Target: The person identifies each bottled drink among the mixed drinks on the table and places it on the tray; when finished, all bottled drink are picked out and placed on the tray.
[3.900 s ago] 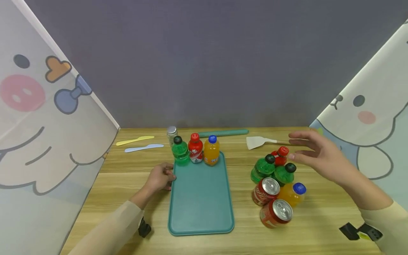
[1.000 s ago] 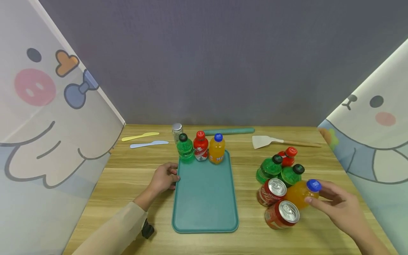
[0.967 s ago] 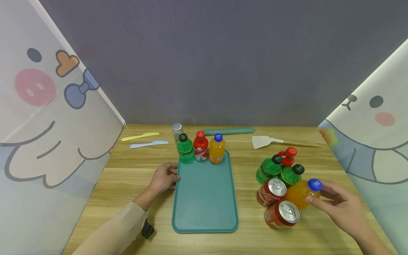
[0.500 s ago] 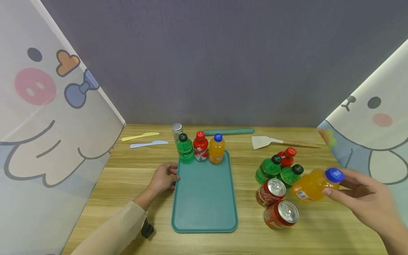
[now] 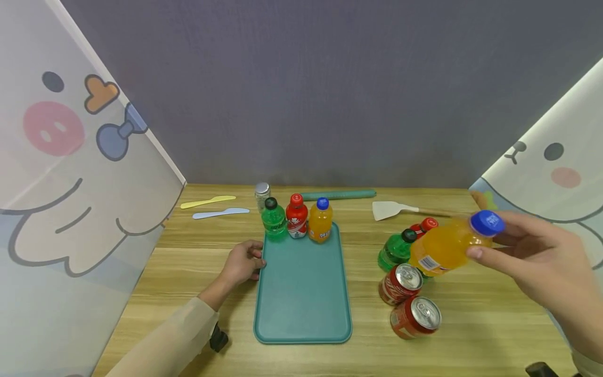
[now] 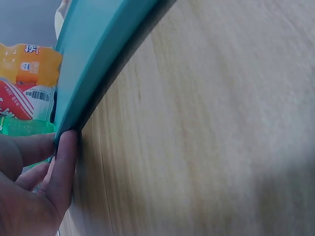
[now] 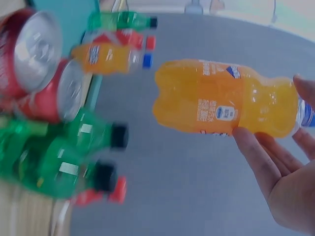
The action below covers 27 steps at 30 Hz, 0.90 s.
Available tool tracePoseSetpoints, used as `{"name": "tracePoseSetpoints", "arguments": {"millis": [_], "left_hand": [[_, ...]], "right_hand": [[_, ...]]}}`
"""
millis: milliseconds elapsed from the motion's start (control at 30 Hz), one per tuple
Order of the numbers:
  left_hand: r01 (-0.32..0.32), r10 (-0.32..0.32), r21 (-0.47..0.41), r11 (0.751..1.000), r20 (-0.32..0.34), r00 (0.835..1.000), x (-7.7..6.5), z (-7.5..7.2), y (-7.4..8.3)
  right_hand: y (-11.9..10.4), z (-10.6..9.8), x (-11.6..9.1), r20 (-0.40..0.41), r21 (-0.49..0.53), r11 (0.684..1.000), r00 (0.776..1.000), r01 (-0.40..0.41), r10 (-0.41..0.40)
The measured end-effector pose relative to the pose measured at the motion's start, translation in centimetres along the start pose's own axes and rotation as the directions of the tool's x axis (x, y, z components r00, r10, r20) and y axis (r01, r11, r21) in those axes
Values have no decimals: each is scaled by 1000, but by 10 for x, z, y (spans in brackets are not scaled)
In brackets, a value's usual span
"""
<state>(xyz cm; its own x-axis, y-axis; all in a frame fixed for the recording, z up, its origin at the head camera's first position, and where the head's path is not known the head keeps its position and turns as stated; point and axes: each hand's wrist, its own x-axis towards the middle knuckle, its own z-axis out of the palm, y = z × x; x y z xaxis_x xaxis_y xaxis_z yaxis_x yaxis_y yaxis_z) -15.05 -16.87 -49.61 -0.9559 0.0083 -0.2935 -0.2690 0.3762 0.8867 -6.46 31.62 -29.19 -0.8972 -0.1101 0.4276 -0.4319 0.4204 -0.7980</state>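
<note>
My right hand holds an orange soda bottle by its neck, thumb on the near side. The bottle tilts in the air over the drinks on the right, its blue cap toward my palm. In the right wrist view the whole orange bottle shows, raised above the green bottles. My left hand pinches the left edge of the teal tray; the left wrist view shows fingertips at the tray's rim. At the tray's far end stand a green bottle, a red bottle and an orange bottle.
Two red cans stand right of the tray, beside a green bottle and a partly hidden red bottle. Along the back lie a spatula, a teal stick, two plastic knives and a glass shaker.
My right hand has taken hold of the orange bottle from beside the cans and lifted it up and away from the table. The left hand stays at the tray's edge.
</note>
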Motion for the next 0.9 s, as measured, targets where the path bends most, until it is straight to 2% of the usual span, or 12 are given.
{"name": "tracePoseSetpoints", "arguments": {"millis": [67, 100, 133, 233, 333, 533, 700, 900], "left_hand": [[0, 0, 5, 1000, 2, 1000, 0, 0, 0], [-1, 1, 8, 1000, 3, 1000, 0, 0, 0], [-3, 3, 11, 1000, 3, 1000, 0, 0, 0], [-5, 5, 15, 1000, 0, 1000, 1, -1, 0], [-3, 3, 17, 1000, -4, 1000, 1, -1, 0], [-7, 7, 20, 1000, 2, 1000, 2, -1, -1], [-13, 13, 27, 1000, 4, 1000, 1, -1, -1], [-16, 15, 27, 1000, 4, 1000, 1, -1, 0]], "right_hand": [[-7, 9, 9, 35, 140, 990, 999, 4, -9], [-9, 15, 14, 59, 220, 976, 998, 9, -22], [-12, 20, 18, 81, 257, 966, 996, 11, -33], [-23, 40, 33, 143, 230, 973, 989, 12, -46], [-32, 62, 47, 192, 145, 989, 980, 13, -41], [-36, 104, 72, 270, 91, 996, 963, -10, -15], [-34, 139, 89, 336, 94, 994, 942, -50, 15], [-30, 179, 99, 407, 116, 983, 910, -141, 82]]}}
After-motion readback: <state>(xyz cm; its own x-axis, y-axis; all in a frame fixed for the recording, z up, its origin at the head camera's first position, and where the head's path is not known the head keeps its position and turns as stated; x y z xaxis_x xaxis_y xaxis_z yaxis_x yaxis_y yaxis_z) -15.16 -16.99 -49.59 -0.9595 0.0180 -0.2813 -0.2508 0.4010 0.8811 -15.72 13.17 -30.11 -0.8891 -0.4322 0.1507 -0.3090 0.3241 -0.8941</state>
